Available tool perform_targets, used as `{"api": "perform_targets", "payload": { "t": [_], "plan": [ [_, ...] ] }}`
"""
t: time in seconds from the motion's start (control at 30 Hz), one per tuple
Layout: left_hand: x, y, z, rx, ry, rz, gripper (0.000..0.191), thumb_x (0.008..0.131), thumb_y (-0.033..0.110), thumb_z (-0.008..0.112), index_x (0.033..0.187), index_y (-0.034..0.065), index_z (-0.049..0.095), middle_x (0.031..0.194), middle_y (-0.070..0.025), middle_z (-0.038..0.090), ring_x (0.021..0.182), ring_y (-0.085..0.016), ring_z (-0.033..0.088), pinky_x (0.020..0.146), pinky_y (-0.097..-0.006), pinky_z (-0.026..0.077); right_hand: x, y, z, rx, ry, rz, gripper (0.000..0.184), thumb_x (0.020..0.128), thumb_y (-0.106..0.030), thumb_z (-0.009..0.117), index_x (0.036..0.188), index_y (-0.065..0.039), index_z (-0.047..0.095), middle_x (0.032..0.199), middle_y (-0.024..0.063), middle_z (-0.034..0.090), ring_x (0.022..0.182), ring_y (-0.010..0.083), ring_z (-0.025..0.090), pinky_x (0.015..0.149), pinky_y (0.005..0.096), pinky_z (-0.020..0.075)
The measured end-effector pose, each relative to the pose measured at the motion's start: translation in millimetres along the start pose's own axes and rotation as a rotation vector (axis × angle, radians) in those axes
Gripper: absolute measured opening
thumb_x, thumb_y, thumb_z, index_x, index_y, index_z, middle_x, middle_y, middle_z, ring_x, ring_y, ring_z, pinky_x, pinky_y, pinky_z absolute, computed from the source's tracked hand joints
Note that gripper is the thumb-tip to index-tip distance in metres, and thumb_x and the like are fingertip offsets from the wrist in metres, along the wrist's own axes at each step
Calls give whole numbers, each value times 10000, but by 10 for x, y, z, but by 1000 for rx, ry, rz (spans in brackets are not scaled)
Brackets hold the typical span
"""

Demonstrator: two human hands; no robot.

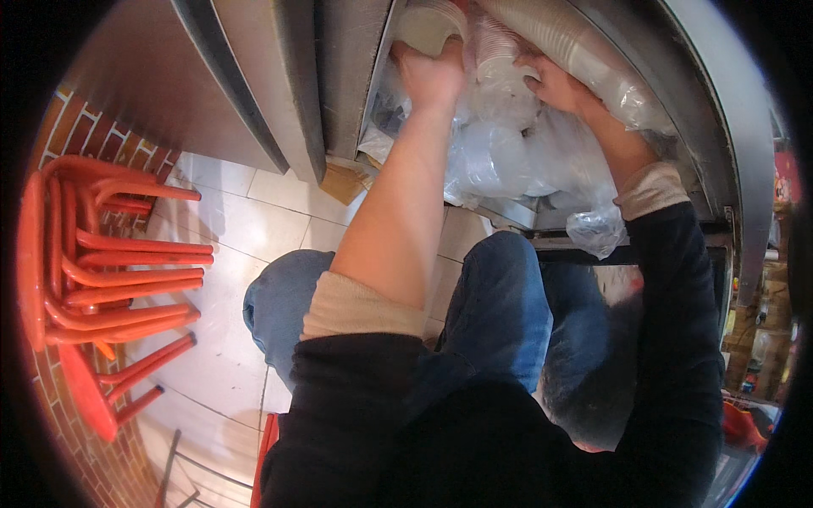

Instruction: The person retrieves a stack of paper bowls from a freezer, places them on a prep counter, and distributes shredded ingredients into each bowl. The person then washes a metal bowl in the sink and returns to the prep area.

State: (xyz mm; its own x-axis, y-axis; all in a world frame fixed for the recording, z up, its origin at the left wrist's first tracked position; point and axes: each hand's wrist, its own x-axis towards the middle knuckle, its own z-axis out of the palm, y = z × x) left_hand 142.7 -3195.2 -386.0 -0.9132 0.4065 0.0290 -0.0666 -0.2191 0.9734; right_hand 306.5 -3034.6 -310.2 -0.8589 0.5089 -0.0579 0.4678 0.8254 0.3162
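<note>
My left hand (pixel 432 73) grips the near end of a stack of round disposable containers (pixel 429 28) inside a metal cabinet. My right hand (pixel 556 82) is beside a second stack of white disposable containers (pixel 498 63), its fingers bent near the stack's side; whether it grips anything cannot be told. A long row of nested clear plastic containers (pixel 578 51) in a bag lies to the right of that hand. Below both hands, more containers lie in a crumpled clear plastic bag (pixel 495 155). The far ends of the stacks are cut off by the view.
The cabinet's metal frame (pixel 718 114) curves along the right, with a dark glossy panel (pixel 584 343) beside my knee. Metal panels (pixel 267 76) stand at the upper left. Stacked red stools (pixel 120 254) stand by a brick-patterned wall. A piece of cardboard (pixel 343 181) lies near the cabinet.
</note>
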Motion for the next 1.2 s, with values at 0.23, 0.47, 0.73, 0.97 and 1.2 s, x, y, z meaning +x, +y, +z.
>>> {"api": "perform_targets", "payload": {
  "t": [0.23, 0.47, 0.73, 0.97, 1.2],
  "plan": [
    [227, -85, 293, 204, -151, -124, 1009, 733, 513, 895, 1488, -40, 518, 1505, -281, 569, 1434, -420, 528, 1190, -444, 441, 106, 30, -273, 763, 411, 120, 665, 1082, -429, 589, 1620, -65, 446, 1647, 169, 477, 1520, 300, 451, 1252, 395, 342],
    [331, -380, 549, 536, -96, 62, 640, 853, 563, 783, 1248, 61, 742, 1257, -215, 732, 1235, -403, 667, 1060, -468, 528, 524, 378, -250, 521, 471, 140, 683, 1071, -371, 623, 1623, -24, 421, 1650, 159, 468, 1512, 286, 452, 1248, 386, 346],
    [103, 11, 958, 342, -135, 677, 245, 976, 246, 635, 987, 49, 780, 971, -206, 756, 953, -415, 713, 854, -549, 552, 737, 523, -238, 650, 471, 74, 682, 1067, -362, 631, 1620, -20, 427, 1630, 148, 486, 1478, 278, 477, 1237, 389, 358],
    [-570, 146, 1028, 578, -520, 414, 241, 930, 128, 599, 1016, 77, 818, 1055, -171, 793, 1009, -369, 768, 853, -514, 600, 616, 463, -360, 805, 484, -50, 681, 1063, -355, 639, 1617, -17, 432, 1613, 137, 502, 1449, 272, 499, 1227, 392, 369],
    [-616, 19, 952, 696, -644, 511, 288, 937, 134, 568, 1089, 103, 811, 1110, -169, 787, 1074, -389, 748, 921, -516, 594, 500, 148, -697, 1584, 313, 133, 710, 1087, -418, 607, 1648, -41, 390, 1616, 120, 496, 1469, 263, 465, 1236, 392, 356]
  ]
}}
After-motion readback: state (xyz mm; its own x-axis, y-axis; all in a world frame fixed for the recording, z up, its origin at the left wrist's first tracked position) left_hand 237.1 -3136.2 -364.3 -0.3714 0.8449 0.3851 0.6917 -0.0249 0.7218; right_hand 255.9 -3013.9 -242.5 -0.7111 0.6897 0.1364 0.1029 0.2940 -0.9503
